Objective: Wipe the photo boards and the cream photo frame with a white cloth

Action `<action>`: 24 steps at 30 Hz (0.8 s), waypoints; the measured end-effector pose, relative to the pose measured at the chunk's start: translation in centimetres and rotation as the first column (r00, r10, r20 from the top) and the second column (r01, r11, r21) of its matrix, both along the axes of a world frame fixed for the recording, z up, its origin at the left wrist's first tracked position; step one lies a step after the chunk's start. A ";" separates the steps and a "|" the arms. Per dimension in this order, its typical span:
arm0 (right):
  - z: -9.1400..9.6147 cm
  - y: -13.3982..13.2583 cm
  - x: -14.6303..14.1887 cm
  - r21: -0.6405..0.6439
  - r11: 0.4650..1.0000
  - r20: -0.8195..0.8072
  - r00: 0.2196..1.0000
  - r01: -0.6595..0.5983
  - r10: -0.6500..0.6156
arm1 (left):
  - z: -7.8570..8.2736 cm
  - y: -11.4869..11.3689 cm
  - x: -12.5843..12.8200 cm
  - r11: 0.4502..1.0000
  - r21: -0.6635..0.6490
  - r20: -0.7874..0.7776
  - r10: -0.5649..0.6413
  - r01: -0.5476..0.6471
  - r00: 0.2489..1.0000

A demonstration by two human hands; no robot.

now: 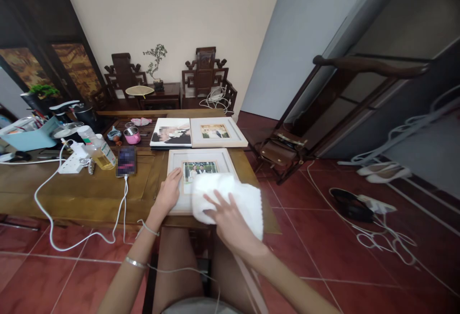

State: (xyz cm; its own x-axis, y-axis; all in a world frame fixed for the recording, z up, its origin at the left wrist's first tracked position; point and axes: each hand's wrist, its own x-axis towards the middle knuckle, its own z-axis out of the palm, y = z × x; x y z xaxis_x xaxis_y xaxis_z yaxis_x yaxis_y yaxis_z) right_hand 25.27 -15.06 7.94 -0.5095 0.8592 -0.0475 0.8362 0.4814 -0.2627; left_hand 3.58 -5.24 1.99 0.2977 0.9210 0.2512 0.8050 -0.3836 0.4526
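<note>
A light wooden picture frame [175, 159] lies flat at the table's near edge, holding a photo of two people. On the frame's left border rests my left hand [169, 190], its fingers stretched out and lying flat. My right hand [230, 220] presses down on a white cloth [247, 199] with its fingers spread. That cloth covers the lower right of the frame and its photo and hangs past the table edge. Just behind are a second framed photo [235, 132] and a white album-like panel with a picture [171, 124], side by side.
Left on the wooden table [151, 203] are a phone [126, 161] on a charging cable, a bottle of yellowish liquid [102, 153], a power strip [74, 163], a pink cup [132, 135] and a blue bin [32, 134]. A dark wooden chair [305, 112] stands right; cables [391, 242] lie on the floor.
</note>
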 end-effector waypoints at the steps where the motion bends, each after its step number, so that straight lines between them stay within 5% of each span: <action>1: 0.0 0.0 1.3 0.003 1.000 0.008 1.000 0.028 -0.028 | -0.1 0.0 0.0 1.000 -0.004 -0.002 0.001 -0.001 1.000; 4: -0.1 -0.1 4.4 0.049 0.994 0.026 0.995 0.094 -0.096 | -0.2 -0.1 0.1 1.000 -0.017 0.009 0.008 -0.007 1.000; 7: -0.3 -0.6 4.6 0.063 0.992 0.042 0.993 0.109 -0.111 | 0.1 -0.2 0.3 1.000 -0.017 0.070 0.019 -0.018 0.997; 15: 0.2 -1.4 -4.2 -0.015 0.990 -0.084 0.987 -0.137 0.136 | 2.8 -0.6 0.6 0.986 -0.123 0.355 0.151 -0.115 0.923; 21: 0.0 1.5 -6.8 0.061 0.997 -0.046 0.998 0.039 -0.036 | 2.6 -0.5 0.6 0.991 -0.075 0.288 0.131 -0.114 0.949; 24: -0.6 1.1 -6.0 0.077 0.997 -0.057 0.998 0.005 0.000 | 1.9 -0.3 0.8 0.996 -0.002 0.236 0.086 -0.088 0.968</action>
